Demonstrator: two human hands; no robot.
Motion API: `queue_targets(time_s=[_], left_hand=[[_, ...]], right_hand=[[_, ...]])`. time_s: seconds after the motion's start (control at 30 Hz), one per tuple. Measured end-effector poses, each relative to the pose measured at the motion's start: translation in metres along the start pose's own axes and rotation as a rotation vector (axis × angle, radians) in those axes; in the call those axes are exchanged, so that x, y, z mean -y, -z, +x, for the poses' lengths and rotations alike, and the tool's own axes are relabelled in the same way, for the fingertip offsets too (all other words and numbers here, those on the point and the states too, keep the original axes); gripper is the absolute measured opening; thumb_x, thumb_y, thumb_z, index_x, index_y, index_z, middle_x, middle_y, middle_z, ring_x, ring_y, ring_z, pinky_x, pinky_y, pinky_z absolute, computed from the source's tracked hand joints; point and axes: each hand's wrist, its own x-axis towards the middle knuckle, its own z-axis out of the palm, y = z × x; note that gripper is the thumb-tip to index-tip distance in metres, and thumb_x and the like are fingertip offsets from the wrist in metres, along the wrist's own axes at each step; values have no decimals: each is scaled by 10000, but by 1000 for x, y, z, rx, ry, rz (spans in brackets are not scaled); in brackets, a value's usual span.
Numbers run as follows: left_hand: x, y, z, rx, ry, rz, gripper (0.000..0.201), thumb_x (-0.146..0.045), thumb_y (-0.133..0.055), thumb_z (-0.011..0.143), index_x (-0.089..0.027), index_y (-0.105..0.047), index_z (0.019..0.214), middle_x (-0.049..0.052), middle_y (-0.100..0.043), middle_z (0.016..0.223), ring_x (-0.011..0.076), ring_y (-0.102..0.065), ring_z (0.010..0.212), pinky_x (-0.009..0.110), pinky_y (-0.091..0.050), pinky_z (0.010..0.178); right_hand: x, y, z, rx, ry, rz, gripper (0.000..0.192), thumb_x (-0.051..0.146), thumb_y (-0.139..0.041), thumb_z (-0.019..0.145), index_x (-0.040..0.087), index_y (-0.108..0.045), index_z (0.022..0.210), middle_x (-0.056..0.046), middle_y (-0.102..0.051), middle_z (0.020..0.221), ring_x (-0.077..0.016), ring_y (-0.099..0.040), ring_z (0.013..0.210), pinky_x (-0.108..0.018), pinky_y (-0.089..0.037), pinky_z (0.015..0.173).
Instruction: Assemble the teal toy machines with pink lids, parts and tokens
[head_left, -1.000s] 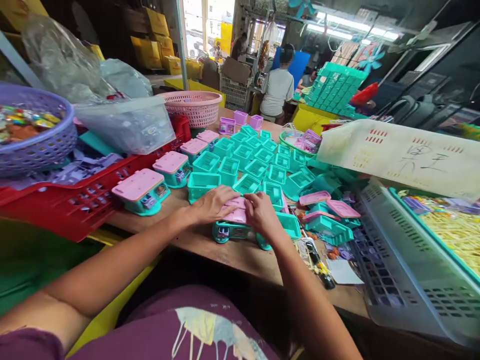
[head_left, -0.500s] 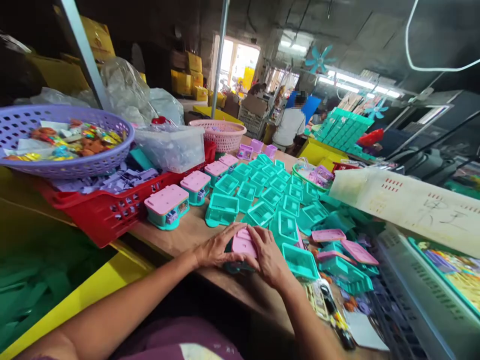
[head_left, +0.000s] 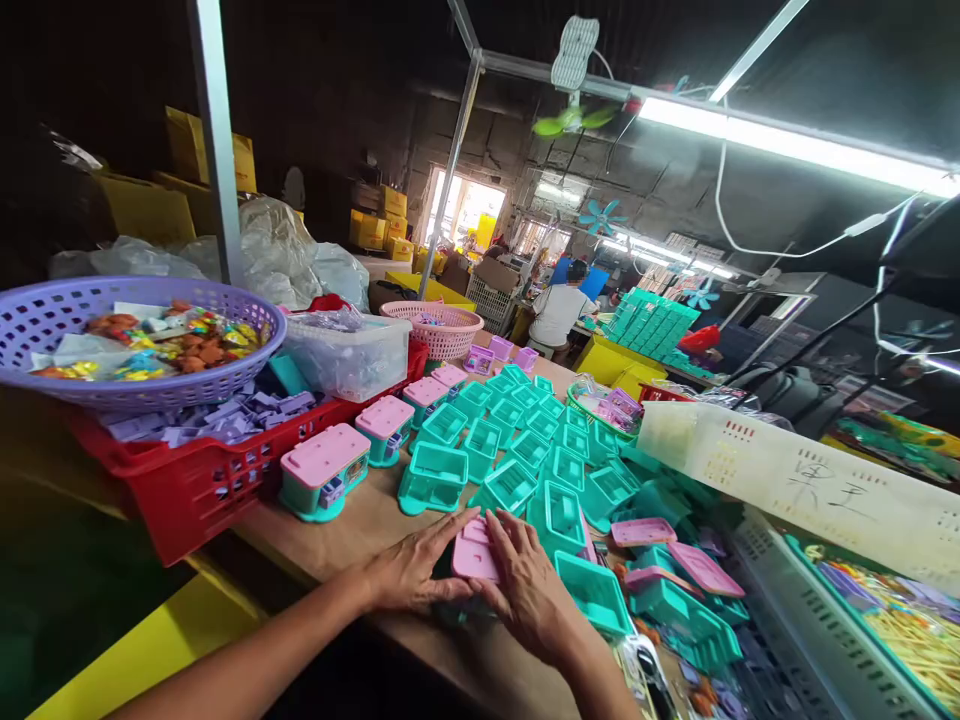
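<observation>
Pink plastic, a lid (head_left: 475, 549), lies under my fingertips in the head view. My left hand (head_left: 415, 570) and right hand (head_left: 526, 585) press it from both sides with fingers spread flat. Open teal boxes (head_left: 555, 510) stand just beyond the fingers on the wooden table (head_left: 360, 520).

Light source: fluorescent tube (head_left: 795, 145) overhead, glaring; bright doorway (head_left: 463, 208) at rear, overexposed.
Table (head_left: 360, 525): evenly lit, colours saturated.
Upper left: dark, detail lost.
Edges: wide-angle stretching, straight lines bowed.
Focus: sharp centre, soft corners.
</observation>
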Motion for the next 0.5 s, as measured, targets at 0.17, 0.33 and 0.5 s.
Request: queue_targets(time_s=[0.17, 0.33, 0.5], left_hand=[[5, -6, -10, 70, 24, 139, 1252, -574, -758, 702, -269, 119, 1542, 137, -107, 1628, 329, -209, 1475, 491, -246, 1195], [23, -46, -13, -130, -6, 294, 1245, -464, -728, 770, -303, 280, 1483, 135, -165, 1618, 305, -323, 1437, 456, -330, 1164], [19, -58, -26, -441, -44, 482, 1063, -607, -623, 813, -275, 61, 1556, 109, -447, 1498, 313, -491, 1321, 406, -457, 1073]], right_hand=[[2, -10, 2, 111, -21, -29, 1194, 535, -804, 625, 214, -140, 1564, -146, -223, 1588, -393, -199, 1444, -577, -281, 1153], [0, -14, 6, 101, -19, -1, 1210, 628, -785, 600, 200, -181, 1557, -168, -273, 1561, -392, -230, 1435, -582, -223, 1177], [6, -16, -8, -70, -62, 168, 1139, 701, -726, 653, 320, -140, 1552, -142, -170, 1582, -419, -209, 1445, -594, -325, 1119]])
